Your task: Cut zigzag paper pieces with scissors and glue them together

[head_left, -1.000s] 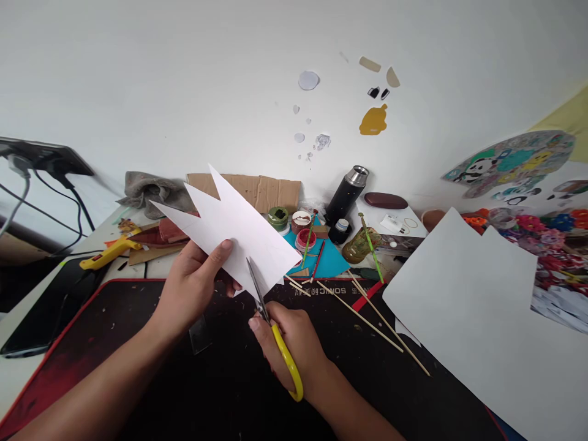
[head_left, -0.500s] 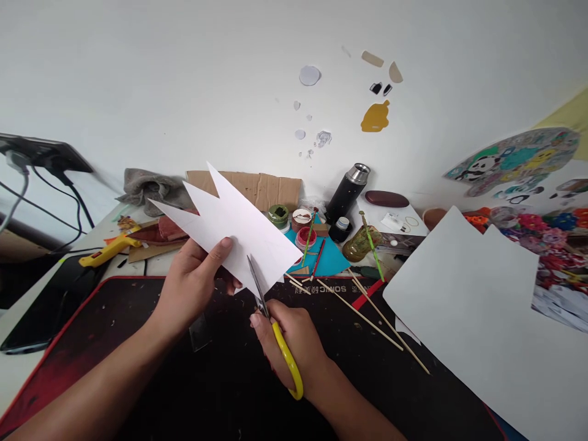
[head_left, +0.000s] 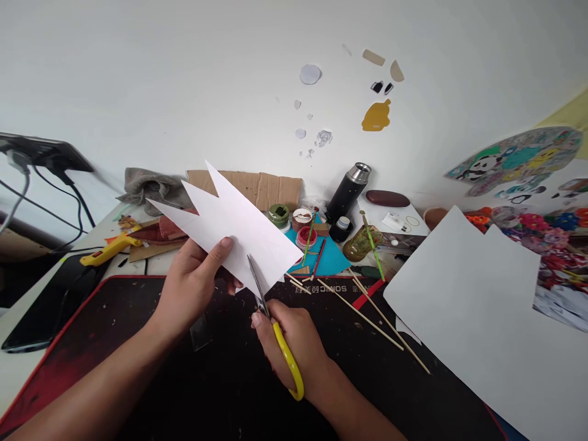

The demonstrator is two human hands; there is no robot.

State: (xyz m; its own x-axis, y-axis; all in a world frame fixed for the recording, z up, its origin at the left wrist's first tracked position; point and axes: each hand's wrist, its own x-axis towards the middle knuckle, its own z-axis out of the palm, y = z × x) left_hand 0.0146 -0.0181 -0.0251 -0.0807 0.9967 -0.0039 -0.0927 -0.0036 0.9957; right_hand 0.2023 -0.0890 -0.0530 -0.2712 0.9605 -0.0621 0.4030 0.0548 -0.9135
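My left hand (head_left: 195, 275) pinches a white piece of paper (head_left: 248, 223), thumb on top and fingers underneath. Three long pointed spikes run along the paper's upper left side. In my right hand (head_left: 291, 337) are scissors (head_left: 288, 358) with yellow handles, the fingers wrapped round them. One dark blade lies over the paper's lower part, its tip pointing up and left; the other blade is mostly hidden by the paper. Both hands are above a black desk mat (head_left: 220, 392).
A large white sheet (head_left: 478, 306) covers the right side. Thin wooden sticks (head_left: 376, 324) lie on the mat. Behind are paint jars (head_left: 307, 237), a black thermos (head_left: 346, 193) and a blue sheet (head_left: 337, 260). At left are a yellow glue gun (head_left: 108, 250) and a phone (head_left: 48, 306).
Almost nothing differs. The paper and both hands hold nearly the same position, and the scissor blade lies at the same place on the paper. The view has shifted very slightly.
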